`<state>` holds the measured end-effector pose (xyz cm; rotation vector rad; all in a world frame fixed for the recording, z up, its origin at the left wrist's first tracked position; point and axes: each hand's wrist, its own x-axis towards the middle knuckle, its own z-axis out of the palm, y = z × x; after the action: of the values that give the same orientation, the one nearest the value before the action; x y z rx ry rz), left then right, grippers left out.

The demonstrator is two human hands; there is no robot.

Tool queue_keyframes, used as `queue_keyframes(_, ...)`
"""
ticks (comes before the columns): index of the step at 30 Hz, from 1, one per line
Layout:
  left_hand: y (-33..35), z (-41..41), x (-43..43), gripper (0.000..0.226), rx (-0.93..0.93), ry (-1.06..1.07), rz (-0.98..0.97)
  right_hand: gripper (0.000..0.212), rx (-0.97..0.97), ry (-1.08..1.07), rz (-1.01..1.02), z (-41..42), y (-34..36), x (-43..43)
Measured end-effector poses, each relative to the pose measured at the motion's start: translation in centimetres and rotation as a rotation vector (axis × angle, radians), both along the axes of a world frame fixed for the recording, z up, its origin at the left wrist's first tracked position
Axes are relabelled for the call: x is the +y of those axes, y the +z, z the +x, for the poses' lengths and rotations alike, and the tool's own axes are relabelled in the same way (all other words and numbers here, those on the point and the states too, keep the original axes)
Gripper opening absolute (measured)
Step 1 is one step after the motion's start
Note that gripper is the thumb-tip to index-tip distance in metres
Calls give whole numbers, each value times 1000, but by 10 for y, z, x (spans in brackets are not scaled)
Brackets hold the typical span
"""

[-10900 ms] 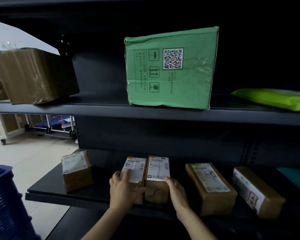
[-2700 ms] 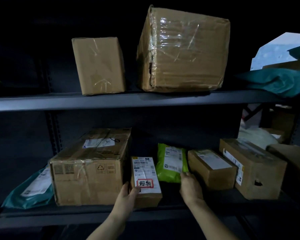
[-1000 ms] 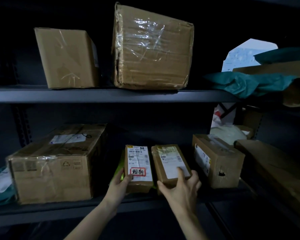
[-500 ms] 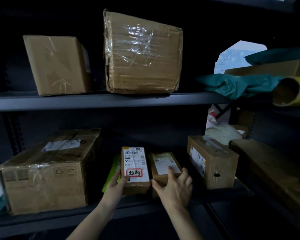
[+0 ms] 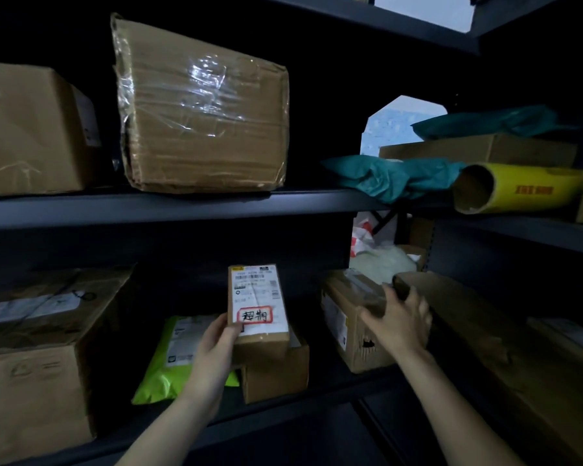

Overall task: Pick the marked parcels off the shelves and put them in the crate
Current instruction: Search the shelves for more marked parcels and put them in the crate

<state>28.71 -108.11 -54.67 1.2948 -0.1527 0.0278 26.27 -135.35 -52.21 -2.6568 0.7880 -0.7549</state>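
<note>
While the dark metal shelves (image 5: pixel 169 205) fill the view, a large tape-wrapped brown cardboard box (image 5: pixel 199 109) sits on the upper one. At the lower right, the right hand (image 5: pixel 398 321) rests on a brown cardboard carton (image 5: pixel 344 331), its grip wide and its fingers spread. The left hand (image 5: pixel 212 351) has its grip round a small brown parcel with a red-framed mark (image 5: pixel 258 311), held above another small brown box (image 5: pixel 276 373) on the lower shelf.

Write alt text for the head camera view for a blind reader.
A person's left hand holds up a small brown parcel whose label bears a red-boxed handwritten mark, while the right hand reaches onto a cardboard box on the lower shelf. Larger taped boxes sit on the shelf above.
</note>
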Motion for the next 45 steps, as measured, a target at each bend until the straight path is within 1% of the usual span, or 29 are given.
queue_keyframes(2, -4, -2, -10, 22, 1, -9, 26, 82, 95, 32, 66, 6, 0, -8)
queue_keyframes(4, -7, -1, -15, 36, 19, -16, 45, 82, 146, 48, 123, 10, -5, -8)
queue_keyframes(5, -9, 0, -15, 43, 31, -20, 53, 80, 133, 49, 153, 12, -8, -6)
queue_keyframes(7, -12, 1, -13, 47, 49, -28, 58, 76, 58, 40, 208, 15, -15, -2)
queue_keyframes(12, -13, -1, -8, 40, 49, -26, 72, 69, -49, 31, 245, 11, -19, 14)
queue_keyframes(16, -12, -4, -8, 52, 75, -28, 76, 67, -150, 42, 274, -1, -30, 31)
queue_keyframes(18, -11, -6, -8, 52, 65, -32, 87, 65, -228, 41, 305, -7, -36, 37)
queue_keyframes(20, -11, -7, -8, 52, 56, -26, 101, 61, -347, 21, 430, -14, -38, 38)
queue_keyframes(23, -10, -9, -8, 55, 67, -33, 101, 52, -525, -15, 714, -25, -37, 33)
queue_keyframes(28, -9, -17, -12, 58, 51, -61, 122, 37, -662, -13, 1020, -41, -37, 29)
queue_keyframes(32, -16, -32, -13, 51, 7, -63, 130, 28, -752, -11, 1295, -55, -44, 31)
queue_keyframes(35, -28, -43, -18, 38, -12, -77, 164, 25, -775, -36, 1389, -65, -50, 35)
queue_keyframes(38, -34, -47, -26, 31, -15, -99, 157, 24, -792, -73, 1392, -74, -55, 37)
queue_keyframes(40, -36, -47, -29, 34, -21, -83, 152, 27, -820, -80, 1423, -81, -54, 35)
queue_keyframes(42, -36, -44, -30, 42, -21, -75, 151, 31, -857, -68, 1467, -86, -51, 33)
queue_keyframes(45, -31, -43, -30, 50, -2, -98, 117, 33, -878, 0, 1552, -92, -43, 34)
